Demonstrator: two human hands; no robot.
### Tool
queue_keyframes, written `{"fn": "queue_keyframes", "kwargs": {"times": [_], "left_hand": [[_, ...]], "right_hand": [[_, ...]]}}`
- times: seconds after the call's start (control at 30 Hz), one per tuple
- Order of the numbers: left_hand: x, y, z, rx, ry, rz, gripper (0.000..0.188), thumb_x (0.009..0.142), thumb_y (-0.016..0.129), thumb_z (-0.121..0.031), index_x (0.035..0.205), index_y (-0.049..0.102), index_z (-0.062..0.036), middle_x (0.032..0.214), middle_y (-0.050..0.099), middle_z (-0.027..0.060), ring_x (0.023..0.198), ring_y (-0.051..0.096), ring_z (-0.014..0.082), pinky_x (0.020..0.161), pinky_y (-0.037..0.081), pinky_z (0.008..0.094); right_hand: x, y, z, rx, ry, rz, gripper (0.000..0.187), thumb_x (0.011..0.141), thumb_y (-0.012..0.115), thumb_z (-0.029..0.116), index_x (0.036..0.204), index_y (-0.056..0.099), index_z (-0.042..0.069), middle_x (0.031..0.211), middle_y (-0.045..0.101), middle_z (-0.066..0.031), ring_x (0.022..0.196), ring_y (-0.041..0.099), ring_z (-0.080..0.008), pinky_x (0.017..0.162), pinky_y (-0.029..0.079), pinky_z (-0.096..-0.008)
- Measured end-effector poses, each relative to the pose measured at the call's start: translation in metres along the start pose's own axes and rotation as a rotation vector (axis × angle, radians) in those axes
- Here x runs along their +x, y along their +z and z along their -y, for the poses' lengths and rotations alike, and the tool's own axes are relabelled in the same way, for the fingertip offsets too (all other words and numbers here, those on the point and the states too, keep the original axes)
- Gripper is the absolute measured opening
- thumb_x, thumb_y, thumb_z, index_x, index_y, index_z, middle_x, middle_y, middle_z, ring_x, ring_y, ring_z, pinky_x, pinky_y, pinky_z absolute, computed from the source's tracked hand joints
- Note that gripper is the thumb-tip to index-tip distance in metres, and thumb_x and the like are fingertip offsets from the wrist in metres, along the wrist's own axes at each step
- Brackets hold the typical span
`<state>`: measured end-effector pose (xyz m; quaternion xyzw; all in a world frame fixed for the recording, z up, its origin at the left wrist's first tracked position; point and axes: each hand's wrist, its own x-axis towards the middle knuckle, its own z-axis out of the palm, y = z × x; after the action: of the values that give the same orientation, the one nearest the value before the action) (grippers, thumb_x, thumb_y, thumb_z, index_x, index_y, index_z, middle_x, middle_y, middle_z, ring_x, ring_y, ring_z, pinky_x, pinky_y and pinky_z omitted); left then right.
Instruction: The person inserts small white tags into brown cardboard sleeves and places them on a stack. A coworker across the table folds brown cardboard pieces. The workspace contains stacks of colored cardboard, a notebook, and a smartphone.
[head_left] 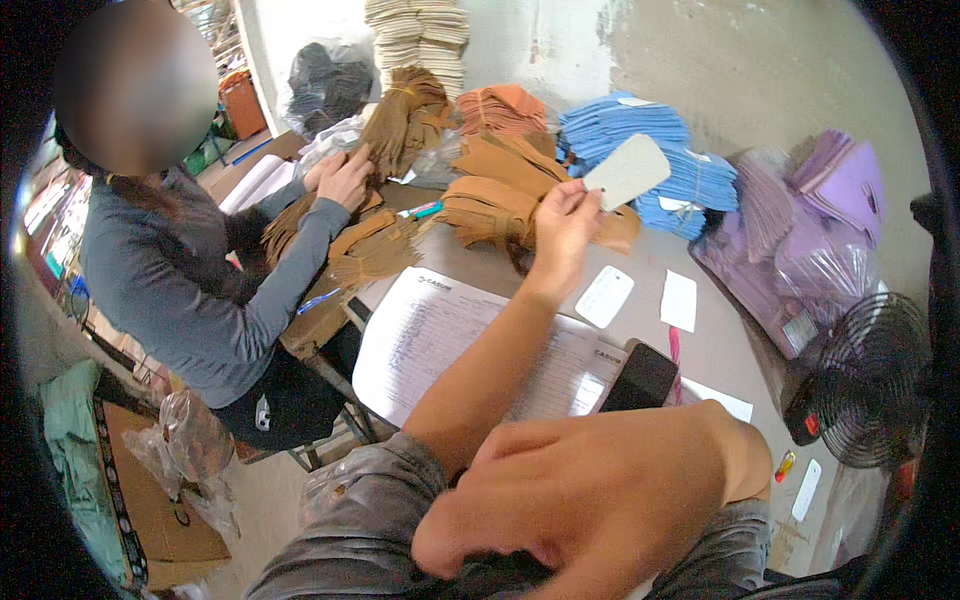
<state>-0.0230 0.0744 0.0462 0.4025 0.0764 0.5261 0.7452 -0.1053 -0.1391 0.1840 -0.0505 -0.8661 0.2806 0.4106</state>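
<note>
My left hand point(566, 222) reaches over the table and pinches a pale rounded card tag point(632, 172) at its lower corner, near a small hole. Below that hand lies a similar white tag point(605, 296), with another white paper piece point(679, 300) beside it. My right hand point(600, 490) is close in the foreground above my lap, back upward, its fingers bent downward and blurred; its palm is hidden. Printed sheets point(440, 345) lie under my left forearm, and a black phone point(640, 378) rests at their right edge.
Bundles of brown leather pieces point(490, 205), blue pieces point(625, 135) and bagged purple pieces point(825, 230) line the table's far side. A black fan point(870, 380) stands at right. At left, a seated person point(190, 280) has both hands by a brown bundle point(400, 115).
</note>
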Motion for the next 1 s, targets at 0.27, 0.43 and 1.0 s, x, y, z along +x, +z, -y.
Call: {"fn": "queue_keyframes", "kwargs": {"times": [0.27, 0.43, 1.0], "left_hand": [[0.001, -0.002, 0.000, -0.061, -0.002, 0.047, 0.028, 0.098, 0.061, -0.007, 0.121, 0.051, 0.0062, 0.110, 0.066, 0.0138, 0.095, 0.066, 0.0167, 0.085, 0.056, 0.0299], [0.002, 0.000, 0.002, -0.061, 0.031, 0.152, 0.024, 0.098, 0.062, -0.006, 0.117, 0.053, 0.0055, 0.105, 0.067, 0.0116, 0.086, 0.067, 0.0162, 0.078, 0.057, 0.0299], [-0.003, -0.001, -0.007, 0.094, -0.090, 0.215, 0.029, 0.096, 0.065, -0.009, 0.121, 0.058, 0.0049, 0.109, 0.068, 0.0120, 0.091, 0.067, 0.0161, 0.079, 0.056, 0.0288]], "right_hand": [[-0.017, -0.025, 0.007, -0.502, -0.090, -0.006, 0.031, 0.077, 0.072, 0.004, 0.108, 0.070, 0.008, 0.102, 0.065, -0.0129, 0.083, 0.064, -0.0258, 0.071, 0.049, -0.0341], [-0.047, -0.105, -0.001, -1.258, 0.467, -0.050, 0.049, 0.071, 0.076, 0.006, 0.119, 0.067, 0.009, 0.126, 0.062, -0.0127, 0.120, 0.056, -0.0331, 0.101, 0.044, -0.0443], [-0.137, -0.183, -0.053, -1.408, 0.833, -0.146, 0.050, 0.070, 0.079, 0.008, 0.119, 0.066, 0.004, 0.109, 0.066, -0.0165, 0.109, 0.061, -0.0374, 0.094, 0.049, -0.0442]]}}
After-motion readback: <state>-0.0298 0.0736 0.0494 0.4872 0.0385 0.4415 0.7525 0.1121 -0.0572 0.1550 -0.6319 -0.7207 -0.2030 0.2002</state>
